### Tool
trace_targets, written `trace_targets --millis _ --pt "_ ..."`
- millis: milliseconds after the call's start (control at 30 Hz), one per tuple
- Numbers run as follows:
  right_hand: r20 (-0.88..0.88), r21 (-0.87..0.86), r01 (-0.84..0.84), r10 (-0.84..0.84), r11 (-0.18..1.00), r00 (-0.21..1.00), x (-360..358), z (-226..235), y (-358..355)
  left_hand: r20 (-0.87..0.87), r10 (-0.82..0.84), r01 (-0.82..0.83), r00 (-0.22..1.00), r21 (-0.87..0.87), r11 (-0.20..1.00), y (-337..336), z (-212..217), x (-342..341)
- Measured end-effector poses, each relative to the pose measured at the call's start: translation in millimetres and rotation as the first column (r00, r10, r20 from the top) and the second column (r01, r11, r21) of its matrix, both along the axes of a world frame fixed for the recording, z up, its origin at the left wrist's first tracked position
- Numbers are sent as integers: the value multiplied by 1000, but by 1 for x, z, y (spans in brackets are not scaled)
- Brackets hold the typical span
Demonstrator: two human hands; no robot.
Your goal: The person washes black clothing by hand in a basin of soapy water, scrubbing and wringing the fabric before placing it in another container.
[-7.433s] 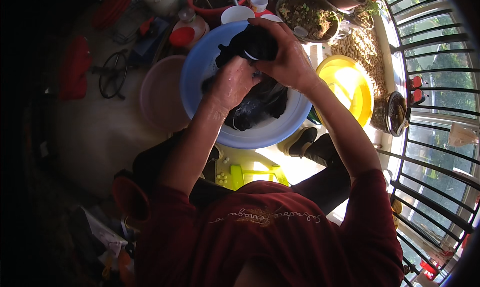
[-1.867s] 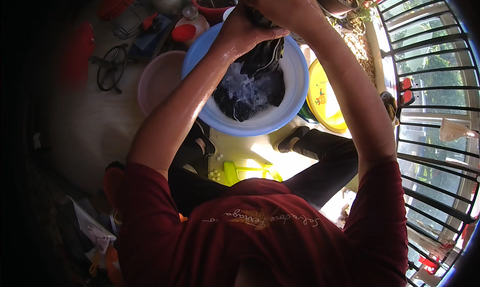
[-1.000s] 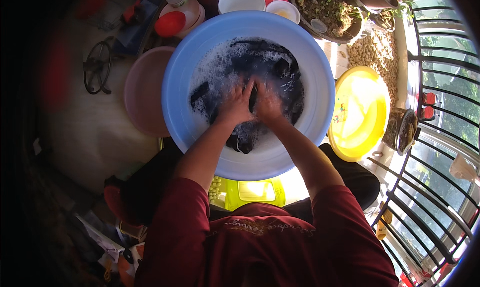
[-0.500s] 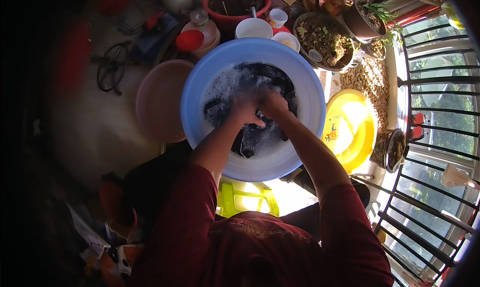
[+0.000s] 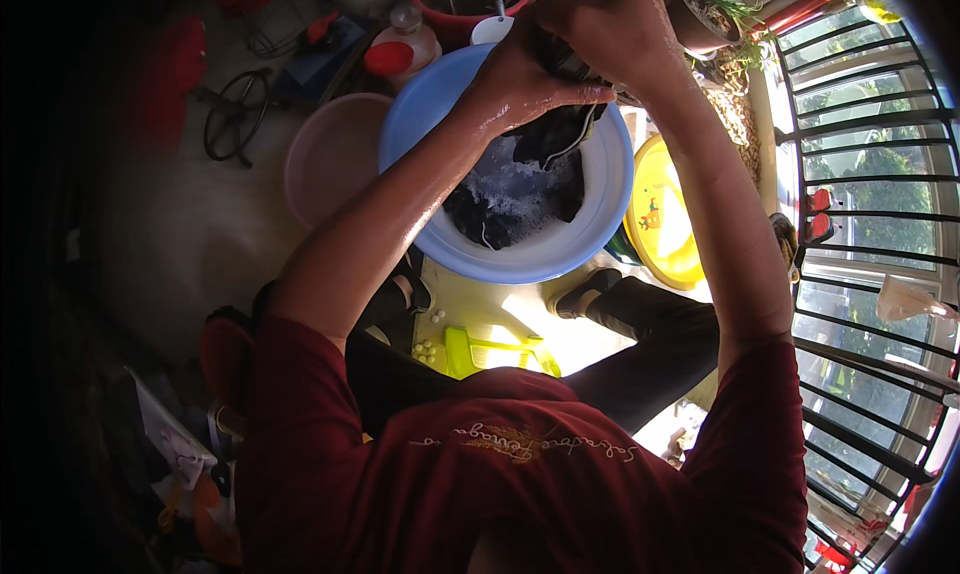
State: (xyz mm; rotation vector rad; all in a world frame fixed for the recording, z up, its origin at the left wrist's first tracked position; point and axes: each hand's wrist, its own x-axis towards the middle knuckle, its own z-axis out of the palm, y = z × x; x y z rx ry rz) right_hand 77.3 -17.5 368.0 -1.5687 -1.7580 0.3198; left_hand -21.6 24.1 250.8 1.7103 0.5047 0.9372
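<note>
My left hand and my right hand are raised over the far side of a blue basin, both closed around a bunched, dark wet garment. White cord or trim shows along the garment's hanging part, which reaches down toward the basin. Dark cloth lies in sudsy water inside; whether it is the same piece I cannot tell. Wet skin shines on my left wrist. The upper ends of the fingers are partly cut off by the top edge.
A pink basin stands left of the blue one, a yellow basin right. Beyond are a red pot of soil and a red bowl. A yellow-green plastic stool sits near my legs. Black railings line the right.
Both hands have come up out of the basin and moved away from me, lifting the dark garment out of the suds. My legs and the floor before the basin now show more.
</note>
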Motion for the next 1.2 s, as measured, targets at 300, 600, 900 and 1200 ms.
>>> trace_targets --millis 300,600,900,1200 --pt "-17 -76 51 -52 996 998 -1 -114 1 243 29 74 970 -403 912 -16 -90 -1" --pt "121 -420 220 -186 881 975 5 -319 -36 -741 312 -99 595 317 943 -44 -227 -29" --pt "34 -397 275 -285 876 958 23 -469 -43 -925 103 157 367 171 973 -29 -287 2" --pt "-289 -431 215 -360 876 887 47 -474 -20 -857 235 175 458 346 922 -7 -380 8"
